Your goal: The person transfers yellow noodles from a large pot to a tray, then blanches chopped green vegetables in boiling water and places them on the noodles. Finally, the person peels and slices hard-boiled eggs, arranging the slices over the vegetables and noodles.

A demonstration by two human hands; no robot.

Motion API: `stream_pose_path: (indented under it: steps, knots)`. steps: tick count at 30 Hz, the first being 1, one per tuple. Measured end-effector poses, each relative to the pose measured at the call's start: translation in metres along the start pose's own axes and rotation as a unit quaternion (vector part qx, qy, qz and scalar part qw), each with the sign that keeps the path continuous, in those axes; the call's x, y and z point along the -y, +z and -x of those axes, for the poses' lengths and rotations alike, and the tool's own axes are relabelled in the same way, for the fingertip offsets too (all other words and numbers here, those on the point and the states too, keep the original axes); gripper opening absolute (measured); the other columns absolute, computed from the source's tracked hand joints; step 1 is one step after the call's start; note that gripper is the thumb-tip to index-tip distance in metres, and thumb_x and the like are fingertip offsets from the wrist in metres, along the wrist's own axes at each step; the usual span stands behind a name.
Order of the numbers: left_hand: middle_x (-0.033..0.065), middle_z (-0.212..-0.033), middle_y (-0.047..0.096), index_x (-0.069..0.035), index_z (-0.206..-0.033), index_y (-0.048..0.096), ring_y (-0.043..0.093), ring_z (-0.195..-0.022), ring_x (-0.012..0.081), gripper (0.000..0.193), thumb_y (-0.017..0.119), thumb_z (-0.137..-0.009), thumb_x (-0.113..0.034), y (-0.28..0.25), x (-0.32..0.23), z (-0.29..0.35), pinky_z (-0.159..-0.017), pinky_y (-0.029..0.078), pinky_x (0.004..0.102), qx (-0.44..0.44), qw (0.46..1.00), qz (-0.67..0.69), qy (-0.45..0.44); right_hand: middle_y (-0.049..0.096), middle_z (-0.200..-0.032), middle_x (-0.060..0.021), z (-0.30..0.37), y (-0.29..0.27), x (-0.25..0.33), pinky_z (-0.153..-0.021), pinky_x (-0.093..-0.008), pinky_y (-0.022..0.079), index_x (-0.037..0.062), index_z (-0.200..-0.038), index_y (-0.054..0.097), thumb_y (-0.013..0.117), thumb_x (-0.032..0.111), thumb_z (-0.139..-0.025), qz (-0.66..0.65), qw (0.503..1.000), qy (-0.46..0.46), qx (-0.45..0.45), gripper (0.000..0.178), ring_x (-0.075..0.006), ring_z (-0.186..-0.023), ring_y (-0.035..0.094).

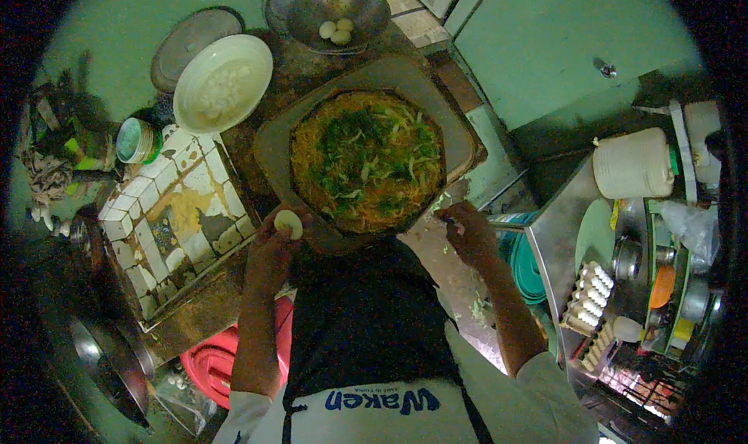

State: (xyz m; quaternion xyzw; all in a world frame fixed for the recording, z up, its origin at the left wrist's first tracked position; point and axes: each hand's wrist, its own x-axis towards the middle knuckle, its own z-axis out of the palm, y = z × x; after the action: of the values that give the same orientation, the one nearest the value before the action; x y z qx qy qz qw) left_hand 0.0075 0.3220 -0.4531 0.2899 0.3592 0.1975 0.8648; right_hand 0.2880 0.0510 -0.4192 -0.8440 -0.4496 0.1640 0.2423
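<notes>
My left hand (273, 245) is closed around a boiled egg (288, 225), pale and smooth, beside the lower left rim of a large tray. Noodles (366, 175) topped with chopped greens and pale strips fill that eight-sided tray, which stands right in front of me. Off its lower right edge, my right hand (467, 233) has its fingers curled together; what they grip, if anything, is too dim to make out. Beyond the tray, three more pale eggs (340, 36) lie in a metal bowl (312, 15). Whitish bits lie in an oval white basin (261, 58) at the far left.
A chipped tiled counter (148, 183) is on the left, with stacked small bowls (136, 141) behind it. A red plastic lid (210, 362) sits low beside my left forearm. To the right are a teal lid (527, 268), egg trays (590, 296) and a white bucket (635, 163).
</notes>
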Motion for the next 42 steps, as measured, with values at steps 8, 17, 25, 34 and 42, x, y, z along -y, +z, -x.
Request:
stream_pose_path:
  steps: [8, 17, 25, 34, 42]
  knots:
    - [0.0146, -0.127, 0.062, -0.001, -0.141, 0.047, 0.061, -0.120, 0.0291, 0.052, 0.067, -0.094, -0.015, 0.008, -0.019, 0.006, -0.101, 0.052, 0.0400, 0.020, 0.999, -0.018, 0.022, 0.062, -0.103, -0.0174, -0.015, 0.008, -0.011, -0.078, -0.0434, 0.054, 0.0090, -0.116, 0.066, 0.058, 0.002, -0.087, 0.007, 0.998, 0.027, -0.048, 0.031, -0.0373, -0.092, 0.063]
    - [0.0190, -0.133, 0.058, 0.000, -0.144, 0.043, 0.059, -0.124, 0.0328, 0.057, 0.066, -0.095, -0.018, 0.010, -0.016, 0.025, -0.105, 0.049, 0.0418, -0.010, 0.999, -0.013, 0.048, 0.060, -0.109, -0.0197, -0.093, 0.063, 0.057, -0.083, -0.0487, 0.051, 0.0081, -0.134, 0.054, 0.059, 0.004, -0.089, -0.008, 0.991, -0.134, 0.013, 0.046, -0.0391, -0.099, 0.061]
    - [0.0221, -0.135, 0.056, 0.000, -0.145, 0.040, 0.058, -0.124, 0.0352, 0.062, 0.069, -0.093, -0.014, -0.005, 0.003, 0.036, -0.109, 0.048, 0.0441, -0.027, 0.995, 0.065, 0.069, 0.060, -0.110, -0.0206, -0.076, 0.074, 0.064, -0.081, -0.0471, 0.054, 0.0065, -0.131, 0.056, 0.061, 0.008, -0.090, -0.013, 0.996, -0.081, 0.018, 0.041, -0.0392, -0.096, 0.062]
    - [0.0205, -0.134, 0.057, 0.000, -0.144, 0.042, 0.060, -0.122, 0.0323, 0.055, 0.065, -0.096, -0.011, 0.001, -0.011, 0.018, -0.105, 0.051, 0.0434, -0.008, 0.998, 0.049, 0.047, 0.065, -0.107, -0.0180, -0.165, 0.012, -0.009, -0.082, -0.0507, 0.053, 0.0112, -0.122, 0.064, 0.059, 0.016, -0.090, 0.127, 0.986, -0.084, -0.070, 0.033, -0.0392, -0.092, 0.065]
    - [0.0186, -0.135, 0.057, -0.001, -0.145, 0.042, 0.061, -0.119, 0.0320, 0.054, 0.063, -0.096, -0.008, 0.008, 0.005, 0.035, -0.102, 0.053, 0.0457, -0.028, 0.994, 0.060, 0.084, 0.066, -0.108, -0.0168, -0.192, -0.010, -0.051, -0.083, -0.0471, 0.054, 0.0103, -0.118, 0.067, 0.060, 0.014, -0.089, 0.060, 0.980, -0.180, -0.052, 0.029, -0.0372, -0.094, 0.066]
